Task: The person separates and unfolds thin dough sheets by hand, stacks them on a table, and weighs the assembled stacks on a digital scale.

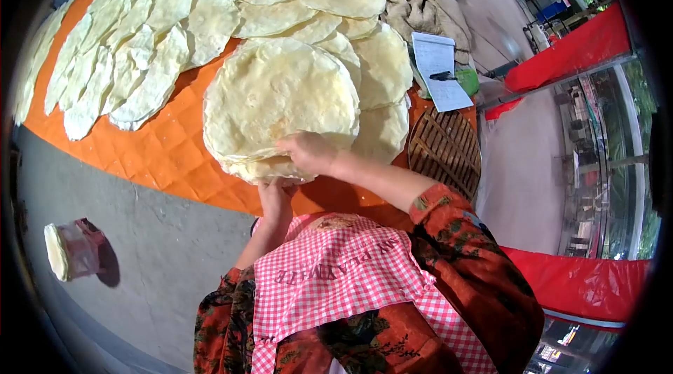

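Observation:
In front of me lies a stack of thin round flatbreads [280,93], pale yellow with slightly ragged rims. My right hand [308,152] grips the near edge of the upper flatbreads, fingers closed on the rim. Lower down, my left hand [277,195] has its fingers tucked at the stack's near edge, and the rim hides part of them. A gap between upper and lower layers shows between the two hands. More flatbreads [382,65] lie just right of the stack.
Overlapping flatbreads [214,20] spread over the orange table cover [189,143]. At the right are a notebook [438,65] with a dark pen, a round slatted wooden rack [445,150] and a crumpled cloth [424,9]. A clear container [73,251] stands on the grey floor at left.

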Demonstrator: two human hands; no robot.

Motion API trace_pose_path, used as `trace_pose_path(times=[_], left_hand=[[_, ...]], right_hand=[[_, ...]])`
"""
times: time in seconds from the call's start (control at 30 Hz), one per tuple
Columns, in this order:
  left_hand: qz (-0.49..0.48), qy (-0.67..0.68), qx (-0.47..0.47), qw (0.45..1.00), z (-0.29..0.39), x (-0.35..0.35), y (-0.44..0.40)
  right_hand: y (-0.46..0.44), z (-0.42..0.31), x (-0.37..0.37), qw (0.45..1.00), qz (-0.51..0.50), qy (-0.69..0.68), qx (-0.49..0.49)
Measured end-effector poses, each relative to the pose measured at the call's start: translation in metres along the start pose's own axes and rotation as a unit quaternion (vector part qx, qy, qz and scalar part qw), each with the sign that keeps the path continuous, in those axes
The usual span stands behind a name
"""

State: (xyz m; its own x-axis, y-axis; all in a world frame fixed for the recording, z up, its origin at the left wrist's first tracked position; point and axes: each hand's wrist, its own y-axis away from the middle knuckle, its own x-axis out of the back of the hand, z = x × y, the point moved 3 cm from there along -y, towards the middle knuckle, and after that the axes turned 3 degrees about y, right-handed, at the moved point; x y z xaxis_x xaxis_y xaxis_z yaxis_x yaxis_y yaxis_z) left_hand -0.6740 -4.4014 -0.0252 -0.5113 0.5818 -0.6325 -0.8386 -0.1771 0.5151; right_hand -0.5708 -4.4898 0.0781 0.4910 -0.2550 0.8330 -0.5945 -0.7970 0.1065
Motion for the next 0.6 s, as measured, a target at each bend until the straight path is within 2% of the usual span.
trace_pose_path(times=[0.1, 0.13, 0.23, 0.27, 0.37, 0.4, 0.5, 0.53, 0.6], left_hand=[[-0.036, 0.008, 0.035, 0.999, 0.002, 0.006, 0.005], [-0.043, 0.001, 0.04, 0.998, 0.001, 0.008, 0.003], [-0.047, 0.005, 0.047, 0.998, -0.004, 0.012, -0.005], [-0.044, 0.011, 0.049, 0.998, -0.006, 0.015, -0.004], [-0.003, 0.018, 0.025, 1.0, 0.003, 0.003, 0.002], [-0.009, -0.019, 0.042, 0.999, -0.007, 0.016, -0.007], [-0.009, -0.028, 0.025, 0.999, -0.009, 0.015, -0.013], [-0.038, -0.037, 0.026, 0.998, -0.009, 0.017, -0.016], [0.003, -0.042, 0.0, 0.999, -0.005, 0.007, -0.009]], right_hand=[[0.012, 0.009, -0.035, 0.992, 0.046, 0.112, 0.019], [0.018, 0.015, -0.048, 0.993, 0.017, 0.114, 0.007], [0.031, 0.025, -0.06, 0.996, 0.031, 0.076, 0.029], [0.032, 0.03, -0.061, 0.999, 0.006, 0.039, 0.024], [0.034, 0.011, -0.046, 0.998, 0.058, 0.01, 0.008], [0.032, 0.013, -0.051, 0.996, 0.09, 0.006, -0.018], [0.021, 0.02, -0.056, 0.994, 0.076, -0.027, -0.076], [0.02, 0.014, -0.053, 0.988, 0.146, 0.041, -0.016], [0.008, 0.016, -0.034, 0.996, -0.008, -0.059, -0.069]])
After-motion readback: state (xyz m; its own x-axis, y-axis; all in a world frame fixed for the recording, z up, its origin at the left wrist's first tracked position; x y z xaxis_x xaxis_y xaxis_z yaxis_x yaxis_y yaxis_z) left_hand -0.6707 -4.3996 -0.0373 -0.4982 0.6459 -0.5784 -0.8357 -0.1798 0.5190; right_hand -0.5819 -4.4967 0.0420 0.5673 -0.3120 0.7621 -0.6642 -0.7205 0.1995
